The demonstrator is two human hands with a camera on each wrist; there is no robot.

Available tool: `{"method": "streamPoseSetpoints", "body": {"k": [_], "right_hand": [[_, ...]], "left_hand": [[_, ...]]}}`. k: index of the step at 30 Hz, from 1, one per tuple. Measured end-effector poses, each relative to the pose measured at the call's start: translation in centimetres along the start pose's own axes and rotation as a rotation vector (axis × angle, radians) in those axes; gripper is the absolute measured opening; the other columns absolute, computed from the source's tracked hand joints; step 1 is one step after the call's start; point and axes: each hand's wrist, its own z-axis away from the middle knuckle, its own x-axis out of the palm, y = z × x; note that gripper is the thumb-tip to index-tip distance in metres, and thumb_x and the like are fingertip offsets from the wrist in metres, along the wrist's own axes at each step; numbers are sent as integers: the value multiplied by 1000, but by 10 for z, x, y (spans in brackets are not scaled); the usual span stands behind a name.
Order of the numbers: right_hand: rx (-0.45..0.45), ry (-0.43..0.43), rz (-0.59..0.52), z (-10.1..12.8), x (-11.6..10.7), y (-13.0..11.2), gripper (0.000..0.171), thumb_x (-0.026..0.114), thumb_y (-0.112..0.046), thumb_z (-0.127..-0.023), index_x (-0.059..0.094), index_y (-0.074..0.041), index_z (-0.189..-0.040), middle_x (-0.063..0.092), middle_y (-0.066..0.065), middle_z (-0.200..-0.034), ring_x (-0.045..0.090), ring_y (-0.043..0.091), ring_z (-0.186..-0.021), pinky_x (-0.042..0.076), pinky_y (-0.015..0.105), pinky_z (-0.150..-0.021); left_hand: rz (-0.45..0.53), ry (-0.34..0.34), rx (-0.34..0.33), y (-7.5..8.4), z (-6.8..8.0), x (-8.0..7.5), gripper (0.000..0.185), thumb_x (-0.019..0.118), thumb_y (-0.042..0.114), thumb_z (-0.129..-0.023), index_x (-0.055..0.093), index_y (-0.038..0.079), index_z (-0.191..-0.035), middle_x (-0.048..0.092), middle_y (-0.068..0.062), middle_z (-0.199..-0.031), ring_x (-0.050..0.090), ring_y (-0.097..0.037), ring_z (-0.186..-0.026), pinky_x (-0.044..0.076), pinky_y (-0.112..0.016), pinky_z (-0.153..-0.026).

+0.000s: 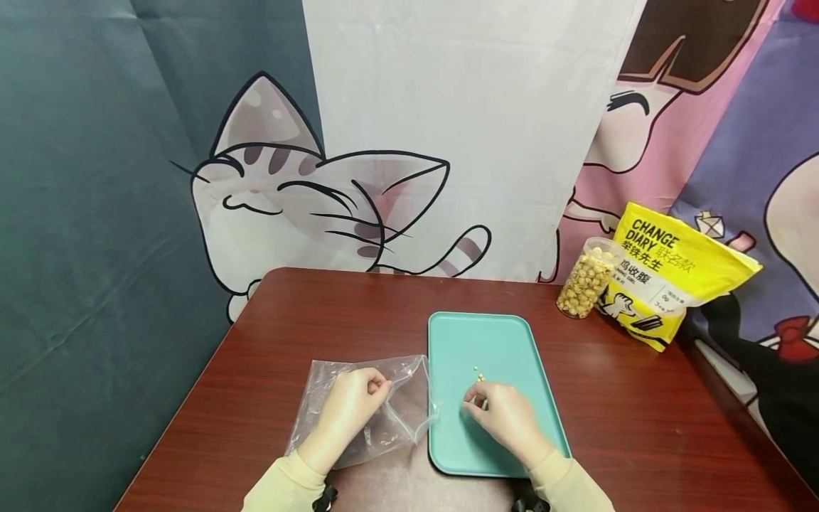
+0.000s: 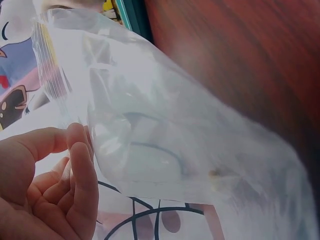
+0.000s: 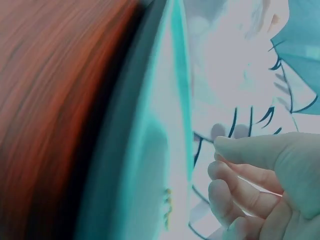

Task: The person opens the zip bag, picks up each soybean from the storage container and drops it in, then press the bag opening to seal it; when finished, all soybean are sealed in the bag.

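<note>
Pinching a crinkled clear plastic bag (image 1: 365, 412), the left hand (image 1: 348, 409) lifts its rim; the right hand (image 1: 505, 416) curls over small yellow pellets (image 1: 478, 371) on a teal rectangular tray (image 1: 505, 341).

Clear glossy crinkled plastic bag (image 1: 384, 405), smooth matt teal plastic tray (image 1: 505, 341), polished reddish wood-grain table (image 1: 307, 313), glossy yellow pouch (image 1: 672, 274)

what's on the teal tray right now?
On the flat teal plastic tray lie a few small yellow pellets, just beyond the right hand, whose fingers curl down onto the tray. Whether more pellets sit under that hand cannot be seen; it covers that patch.
</note>
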Motion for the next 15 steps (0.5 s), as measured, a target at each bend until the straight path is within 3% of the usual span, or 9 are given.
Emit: {"method": "streamPoseSetpoints", "body": {"k": [7,15], "right_hand": [[-110,37,1,-1,-1,-26,13,78,-19,-75,68,-26,-75,53,-19,-63,45,-4,-56,36,19,-50],[-184,-18,-42,-4,8,-41,10,76,-17,-76,68,-23,-76,54,-16,-63,43,-3,-54,36,20,-50]], "left_hand": [[-25,9,4,-1,0,4,12,72,19,-78,66,17,-68,55,13,-56,45,2,-50,40,-19,-50],[-21,5,25,3,1,6,13,73,18,-78,65,16,-68,57,12,-57,48,1,-51,40,-19,-49]]}}
